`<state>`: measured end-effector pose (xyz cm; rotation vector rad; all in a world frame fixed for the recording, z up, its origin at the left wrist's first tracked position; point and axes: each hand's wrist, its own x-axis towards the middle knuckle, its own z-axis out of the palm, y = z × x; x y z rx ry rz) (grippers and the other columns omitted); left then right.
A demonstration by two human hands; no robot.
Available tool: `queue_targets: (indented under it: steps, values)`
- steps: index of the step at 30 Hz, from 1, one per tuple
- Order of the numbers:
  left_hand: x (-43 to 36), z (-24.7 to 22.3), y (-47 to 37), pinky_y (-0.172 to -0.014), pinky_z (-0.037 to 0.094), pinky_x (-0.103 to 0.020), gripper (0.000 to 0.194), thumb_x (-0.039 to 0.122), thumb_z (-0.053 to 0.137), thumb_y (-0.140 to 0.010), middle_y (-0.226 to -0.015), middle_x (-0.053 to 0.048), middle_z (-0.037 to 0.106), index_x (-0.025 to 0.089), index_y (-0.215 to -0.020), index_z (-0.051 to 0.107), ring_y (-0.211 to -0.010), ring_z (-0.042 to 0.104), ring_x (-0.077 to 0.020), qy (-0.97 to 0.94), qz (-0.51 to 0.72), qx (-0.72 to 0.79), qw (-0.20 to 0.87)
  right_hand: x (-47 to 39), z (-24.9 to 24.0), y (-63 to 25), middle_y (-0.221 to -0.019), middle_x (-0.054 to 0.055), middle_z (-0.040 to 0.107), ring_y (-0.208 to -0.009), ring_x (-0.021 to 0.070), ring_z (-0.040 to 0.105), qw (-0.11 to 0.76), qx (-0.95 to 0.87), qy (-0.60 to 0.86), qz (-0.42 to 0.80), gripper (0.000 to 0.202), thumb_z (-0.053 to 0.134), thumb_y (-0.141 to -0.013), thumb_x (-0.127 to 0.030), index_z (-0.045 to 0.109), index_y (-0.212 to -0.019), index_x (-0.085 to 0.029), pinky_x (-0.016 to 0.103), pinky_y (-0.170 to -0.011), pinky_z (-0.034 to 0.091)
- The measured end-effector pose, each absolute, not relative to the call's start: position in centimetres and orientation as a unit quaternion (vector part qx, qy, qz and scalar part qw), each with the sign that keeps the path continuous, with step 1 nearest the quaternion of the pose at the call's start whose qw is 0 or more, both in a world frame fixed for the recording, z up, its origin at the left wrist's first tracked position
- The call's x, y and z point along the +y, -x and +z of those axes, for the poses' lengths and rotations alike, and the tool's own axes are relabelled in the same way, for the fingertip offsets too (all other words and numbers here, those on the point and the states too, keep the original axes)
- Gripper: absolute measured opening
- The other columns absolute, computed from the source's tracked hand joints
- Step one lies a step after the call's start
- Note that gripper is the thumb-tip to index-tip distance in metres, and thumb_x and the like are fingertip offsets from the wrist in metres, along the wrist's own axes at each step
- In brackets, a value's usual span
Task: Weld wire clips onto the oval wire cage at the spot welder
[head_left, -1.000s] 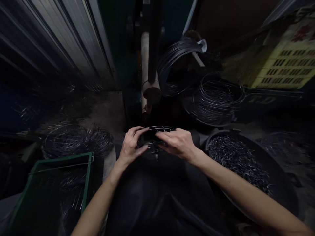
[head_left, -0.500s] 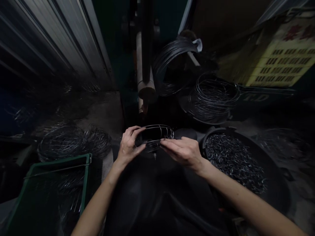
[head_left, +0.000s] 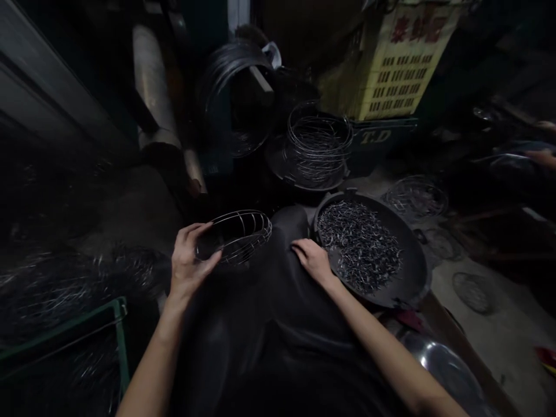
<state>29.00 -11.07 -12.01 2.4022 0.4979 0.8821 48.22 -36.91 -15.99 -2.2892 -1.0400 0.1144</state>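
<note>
Your left hand grips a wire cage frame while your right hand rests beside the pan of metal clips

Your left hand [head_left: 187, 262] is clamped on the near rim of the wire cage frame [head_left: 237, 234], thumb on one side and fingers on the other, holding it tilted above the dark cloth [head_left: 269, 324] over your lap. Your right hand [head_left: 313, 260] lies flat and loosely spread on that cloth, holding nothing, its fingertips just beside the rim of the round black pan [head_left: 408, 284] heaped with small metal clips [head_left: 358, 243]. Beyond the pan sits a coil of wire rings [head_left: 319, 142]; a green crate [head_left: 117, 330] stands at your lower left
</note>
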Motion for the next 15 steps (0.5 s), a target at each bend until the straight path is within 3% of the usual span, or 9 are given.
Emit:
queue_targets:
  steps: [3,7,9,11,15]
  values:
    - [-11.4,-12.0,-29.1,-0.092,0.05,-0.038,0.047,0.028,0.068,-0.072,-0.11,-0.007,0.056,0.021,-0.117,0.053,-0.104,0.057,-0.0221,-0.887,0.323,0.195,0.267,-36.9,-16.7,-47.6,-0.086,0.007,0.069,-0.082,0.0213,0.064,0.363,-0.363,0.854,0.087,0.026,0.046,-0.088,-0.037,0.066,-0.084,-0.02,0.037,-0.08,0.052]
    - [-11.6,-12.1,-29.2,-0.093,0.049,-0.04,0.048,0.023,0.066,-0.073,-0.114,-0.008,0.054,0.022,-0.119,0.052,-0.106,0.056,-0.0221,-0.891,0.292,0.2,0.283,-34.0,-11.7,-46.8,-0.087,0.004,0.068,-0.078,0.0176,0.064,0.446,-0.338,0.805,0.195,0.031,0.057,-0.084,-0.039,0.061,-0.108,-0.021,0.03,-0.072,0.051]
    - [-11.7,-12.1,-29.3,-0.093,0.048,-0.041,0.048,0.023,0.065,-0.074,-0.114,-0.007,0.054,0.023,-0.12,0.051,-0.107,0.055,-0.0228,-0.899,0.27,0.2,0.281,-31.6,-9.0,-46.2,-0.087,0.002,0.068,-0.078,0.0163,0.063,0.447,-0.389,0.762,0.263,0.035,0.06,-0.082,-0.036,0.059,-0.114,-0.022,0.027,-0.071,0.051]
    - [-11.8,-12.0,-29.3,-0.093,0.047,-0.042,0.048,0.023,0.064,-0.074,-0.115,-0.007,0.054,0.024,-0.121,0.051,-0.109,0.054,-0.0237,-0.907,0.25,0.2,0.275,-29.1,-7.3,-45.8,-0.089,0.001,0.069,-0.081,0.0154,0.064,0.424,-0.457,0.719,0.307,0.026,0.059,-0.083,-0.031,0.065,-0.107,-0.022,0.027,-0.074,0.05]
    - [-11.8,-11.8,-29.0,-0.095,0.046,-0.043,0.051,0.023,0.064,-0.074,-0.118,-0.007,0.053,0.025,-0.123,0.05,-0.112,0.052,-0.0241,-0.913,0.232,0.192,0.277,-25.7,-6.8,-45.2,-0.093,0.001,0.071,-0.084,0.0136,0.066,0.395,-0.545,0.7,0.239,0.016,0.056,-0.086,-0.024,0.069,-0.094,-0.02,0.024,-0.078,0.048]
